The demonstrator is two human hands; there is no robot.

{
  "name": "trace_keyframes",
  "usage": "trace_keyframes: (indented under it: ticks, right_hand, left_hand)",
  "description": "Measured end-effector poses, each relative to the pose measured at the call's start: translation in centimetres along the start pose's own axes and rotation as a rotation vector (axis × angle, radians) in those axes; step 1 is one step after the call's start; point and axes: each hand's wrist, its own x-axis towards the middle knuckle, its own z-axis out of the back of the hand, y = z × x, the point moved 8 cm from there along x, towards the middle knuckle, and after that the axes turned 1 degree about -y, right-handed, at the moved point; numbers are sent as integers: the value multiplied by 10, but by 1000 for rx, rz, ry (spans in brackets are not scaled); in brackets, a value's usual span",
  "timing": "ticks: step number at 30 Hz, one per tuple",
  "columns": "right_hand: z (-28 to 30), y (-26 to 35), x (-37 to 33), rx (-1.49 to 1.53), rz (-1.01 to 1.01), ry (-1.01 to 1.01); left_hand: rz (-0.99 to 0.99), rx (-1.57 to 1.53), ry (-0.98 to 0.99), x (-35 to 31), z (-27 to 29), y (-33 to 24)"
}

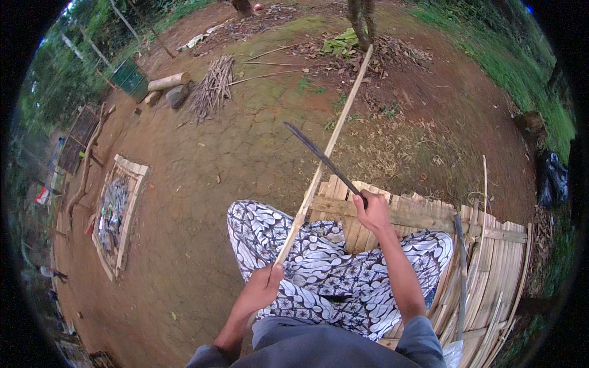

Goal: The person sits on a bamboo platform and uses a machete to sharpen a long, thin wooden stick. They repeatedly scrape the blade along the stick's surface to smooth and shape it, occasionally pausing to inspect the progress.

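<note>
A long pale bamboo strip (305, 208) slants up and away from my lap, its far end near a tree trunk. My left hand (262, 288) is closed around its near end, over my patterned trousers. In my right hand (372, 211) is a long dark-bladed knife (320, 153), gripped by its handle, which my fingers mostly hide. The blade crosses the strip around its middle; whether it touches cannot be told. I sit cross-legged on a slatted bamboo platform (423, 216).
Beside my right knee, a second long blade-like tool (461, 276) and thin bamboo strips (484, 190) lie on the platform. Curly shavings (386, 153) litter the ground ahead. Farther off are a stick pile (211, 86), a green drum (129, 80) and a wood-framed patch (141, 172).
</note>
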Motion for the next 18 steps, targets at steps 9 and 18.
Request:
trace_keyframes:
  ticks: [9, 18]
  right_hand:
    - [-10, 51, -31, 4, 403, 68]
    - [-3, 129, -26, 62, 727, 63]
  left_hand:
    - [73, -270, 98, 13, -28, 15]
    - [-48, -177, 14, 7, -11, -2]
